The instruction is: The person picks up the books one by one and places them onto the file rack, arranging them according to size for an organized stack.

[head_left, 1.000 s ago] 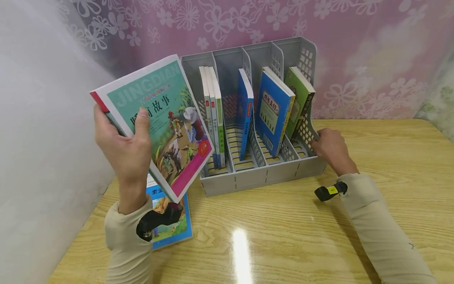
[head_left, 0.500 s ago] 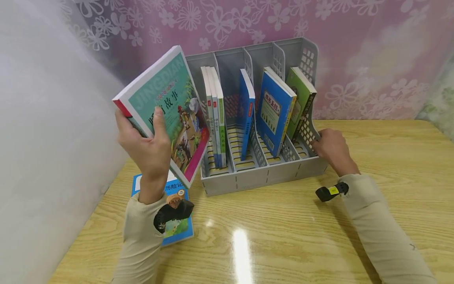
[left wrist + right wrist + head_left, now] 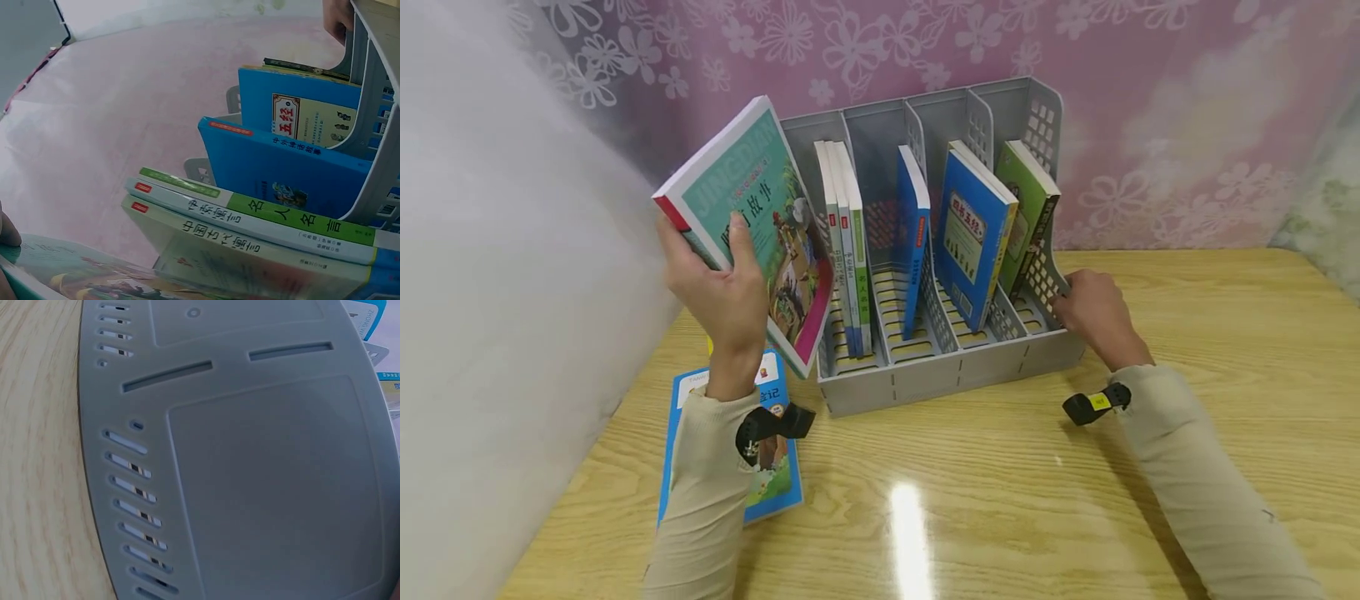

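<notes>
My left hand [image 3: 722, 292] grips a teal-covered book [image 3: 760, 217] by its spine side, thumb on the cover, holding it tilted in the air at the left end of the grey rack [image 3: 925, 379]. The book's lower right corner overlaps the rack's left edge. In the left wrist view the same book [image 3: 112, 275] lies along the bottom, beside the white-spined books [image 3: 250, 237]. At the rack's right end, my right hand [image 3: 1093, 312] grips the side panel's front edge. The right wrist view shows the rack's grey outer surface [image 3: 275, 487].
Within the rack stand several thin books [image 3: 850, 275] at left, a blue book [image 3: 913, 250], another blue book [image 3: 973, 242] and a green book [image 3: 1026, 217]. A blue-bordered book [image 3: 775, 492] lies on the wooden table [image 3: 1000, 500], partly under my left forearm. A pink curtain [image 3: 1150, 125] hangs behind.
My left hand has carried the teal book rightward to the rack's left end, turning it more edge-on. More of the book on the table shows. My right hand keeps its grip on the rack.
</notes>
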Action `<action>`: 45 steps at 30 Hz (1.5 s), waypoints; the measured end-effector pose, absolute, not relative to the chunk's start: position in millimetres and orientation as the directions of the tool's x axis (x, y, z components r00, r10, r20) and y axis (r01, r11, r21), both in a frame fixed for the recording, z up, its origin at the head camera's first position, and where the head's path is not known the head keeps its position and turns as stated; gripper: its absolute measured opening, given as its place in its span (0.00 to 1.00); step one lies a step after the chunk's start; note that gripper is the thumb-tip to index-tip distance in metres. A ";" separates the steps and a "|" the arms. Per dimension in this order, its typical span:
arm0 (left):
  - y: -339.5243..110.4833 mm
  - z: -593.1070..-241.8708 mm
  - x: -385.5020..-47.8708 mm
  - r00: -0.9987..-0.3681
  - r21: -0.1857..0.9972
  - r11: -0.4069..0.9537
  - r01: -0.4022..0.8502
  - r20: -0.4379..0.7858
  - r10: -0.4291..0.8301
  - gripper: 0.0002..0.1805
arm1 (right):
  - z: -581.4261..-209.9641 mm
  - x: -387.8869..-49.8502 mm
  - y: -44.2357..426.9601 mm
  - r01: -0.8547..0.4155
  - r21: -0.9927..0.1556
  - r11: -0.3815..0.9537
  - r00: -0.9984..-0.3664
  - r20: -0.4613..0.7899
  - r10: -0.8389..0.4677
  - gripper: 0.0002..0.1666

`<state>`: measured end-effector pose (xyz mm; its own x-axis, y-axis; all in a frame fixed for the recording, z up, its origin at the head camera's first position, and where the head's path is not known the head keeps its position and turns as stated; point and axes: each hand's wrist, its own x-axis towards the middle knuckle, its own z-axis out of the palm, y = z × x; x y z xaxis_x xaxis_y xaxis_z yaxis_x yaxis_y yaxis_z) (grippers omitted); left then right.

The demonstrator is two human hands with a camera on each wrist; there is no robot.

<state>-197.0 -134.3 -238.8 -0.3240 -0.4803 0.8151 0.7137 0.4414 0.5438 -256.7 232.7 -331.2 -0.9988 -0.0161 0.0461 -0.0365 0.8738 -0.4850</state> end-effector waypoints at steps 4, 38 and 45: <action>-128.6 -238.2 -211.0 -0.341 0.550 0.448 0.705 0.816 -0.466 0.19 | -330.1 -256.6 232.4 -0.039 -0.484 0.874 -0.999 0.049 -0.017 0.15; -105.3 -305.6 -259.5 -0.565 0.621 0.549 0.559 0.770 -0.297 0.23 | -330.6 -254.9 233.3 -0.030 -0.488 0.872 -0.999 0.028 -0.019 0.13; -107.8 -314.2 -256.8 -0.626 0.576 0.558 0.597 0.769 -0.124 0.25 | -329.9 -256.8 234.5 -0.040 -0.477 0.878 -0.999 0.039 -0.024 0.14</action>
